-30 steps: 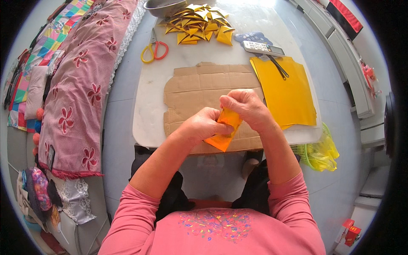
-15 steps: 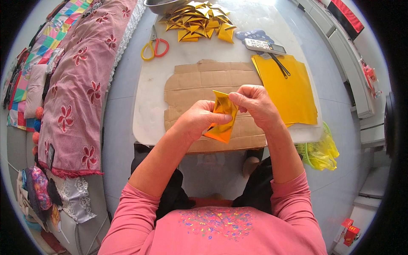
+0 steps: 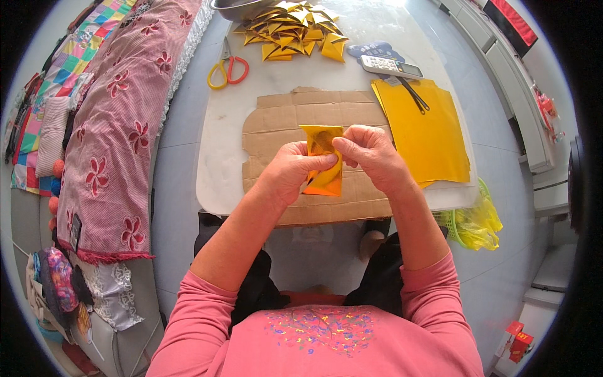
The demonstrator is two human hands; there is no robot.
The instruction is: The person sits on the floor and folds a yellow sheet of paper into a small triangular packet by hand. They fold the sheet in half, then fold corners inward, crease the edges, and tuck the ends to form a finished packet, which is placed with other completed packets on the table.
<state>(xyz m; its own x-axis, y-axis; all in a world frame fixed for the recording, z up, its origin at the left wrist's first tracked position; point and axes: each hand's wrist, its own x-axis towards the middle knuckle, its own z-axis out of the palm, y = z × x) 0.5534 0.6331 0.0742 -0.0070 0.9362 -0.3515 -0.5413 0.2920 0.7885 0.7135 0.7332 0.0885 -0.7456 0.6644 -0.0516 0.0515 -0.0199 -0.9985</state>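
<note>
Both my hands hold one folded piece of shiny gold paper (image 3: pixel 324 179) above a brown cardboard sheet (image 3: pixel 276 125). My left hand (image 3: pixel 294 168) pinches its left side, with the thumb lying across the front. On the right edge, near the top, the thumb and fingers of my right hand (image 3: pixel 367 154) are closed. Flat sheets of gold paper (image 3: pixel 427 138) lie stacked to the right of the cardboard. Beyond it, at the far side of the table, is a heap of folded gold paper pieces (image 3: pixel 292 31).
Scissors (image 3: pixel 227 72) with one yellow and one red handle lie at the table's far left. A white remote control (image 3: pixel 391 67) and a black-handled tool (image 3: pixel 413 95) rest by the gold sheets. A metal bowl (image 3: pixel 242 9) stands behind. Below the right edge is a green basket (image 3: pixel 451 226) with a yellow bag.
The folded gold paper has moved slightly away from me and now stands more upright, less tilted. Both my hands keep their grip on it.
</note>
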